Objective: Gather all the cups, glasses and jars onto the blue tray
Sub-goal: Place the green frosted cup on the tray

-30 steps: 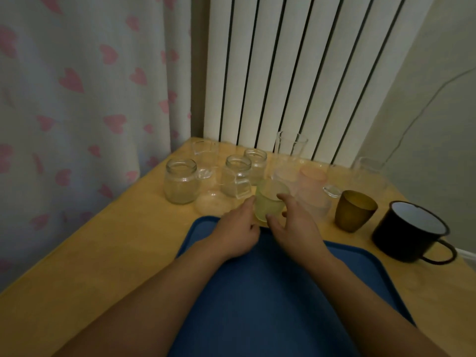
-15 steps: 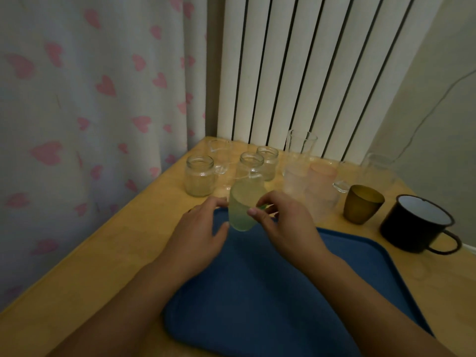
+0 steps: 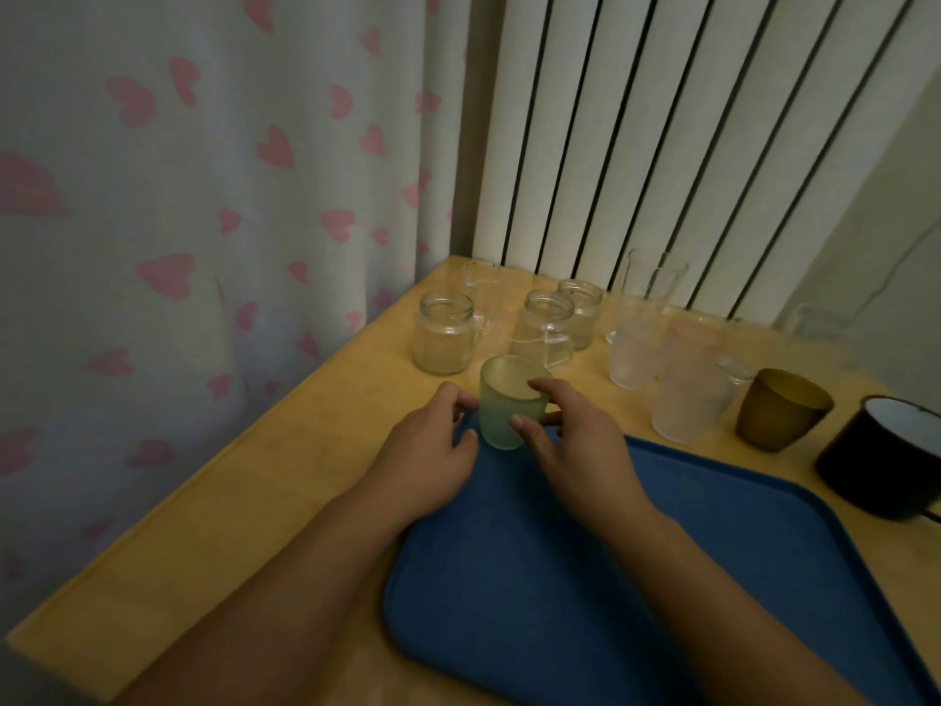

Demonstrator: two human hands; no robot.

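Note:
A frosted green cup (image 3: 504, 407) stands upright at the far left corner of the blue tray (image 3: 636, 552). My right hand (image 3: 575, 440) holds it, index finger over the rim and thumb on its side. My left hand (image 3: 433, 450) touches its left side with fingertip and thumb. Behind it on the table stand a clear jar (image 3: 443, 331), a clear glass mug (image 3: 545, 331), another jar (image 3: 580, 310), frosted white and pink cups (image 3: 682, 384), an amber cup (image 3: 779, 407) and a black enamel mug (image 3: 886, 461).
The wooden table (image 3: 254, 501) sits in a corner, with a heart-print curtain (image 3: 203, 196) on the left and a white radiator (image 3: 662, 119) behind. Tall clear glasses (image 3: 654, 287) stand by the radiator. The table's left edge runs close to my left forearm.
The green cup went from the table behind the tray to the tray's far left corner, carried by both hands. The view shifted right and down.

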